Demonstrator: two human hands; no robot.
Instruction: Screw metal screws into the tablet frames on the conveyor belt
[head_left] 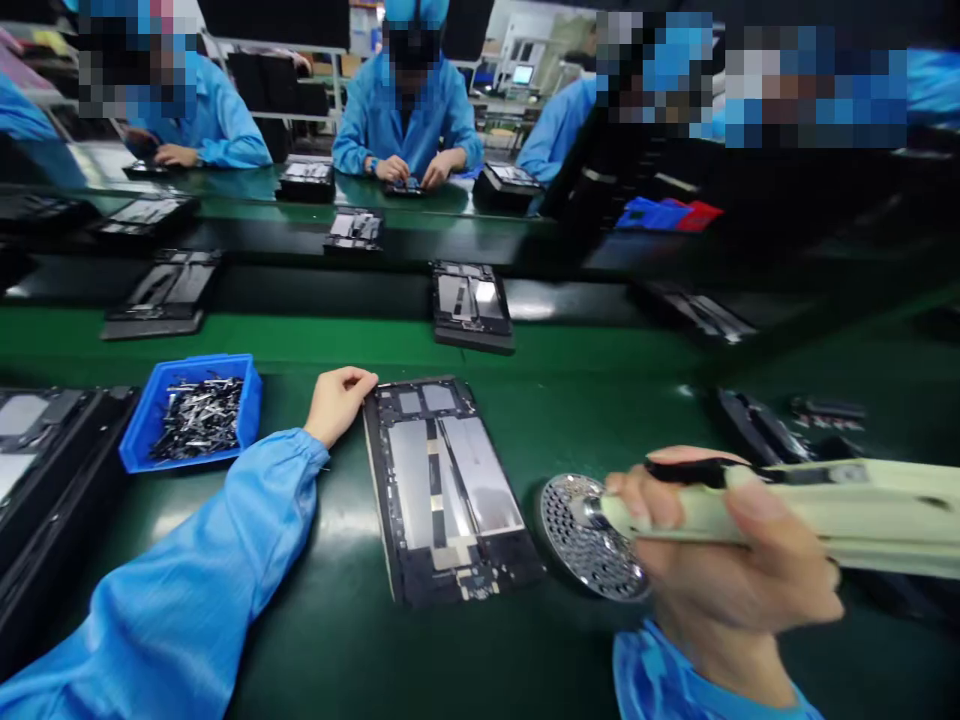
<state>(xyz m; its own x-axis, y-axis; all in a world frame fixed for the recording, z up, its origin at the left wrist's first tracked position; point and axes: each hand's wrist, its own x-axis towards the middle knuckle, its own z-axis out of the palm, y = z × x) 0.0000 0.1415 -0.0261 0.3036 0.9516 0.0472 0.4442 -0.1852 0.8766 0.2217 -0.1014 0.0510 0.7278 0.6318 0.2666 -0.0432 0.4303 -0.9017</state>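
An opened tablet chassis (446, 487) lies on the green mat in front of me, its inner plates and boards showing. My left hand (337, 400), fingers curled, rests against the chassis's top left corner. My right hand (720, 560) is wrapped round a cream electric screwdriver (825, 515) held sideways, its tip over a round perforated metal screw dish (585, 535) to the right of the chassis.
A blue bin (191, 408) of small metal parts stands left of my left hand. Black trays (45, 470) sit at the far left. More opened tablets (471, 305) lie on the conveyor beyond. Several people in blue coats work across the line.
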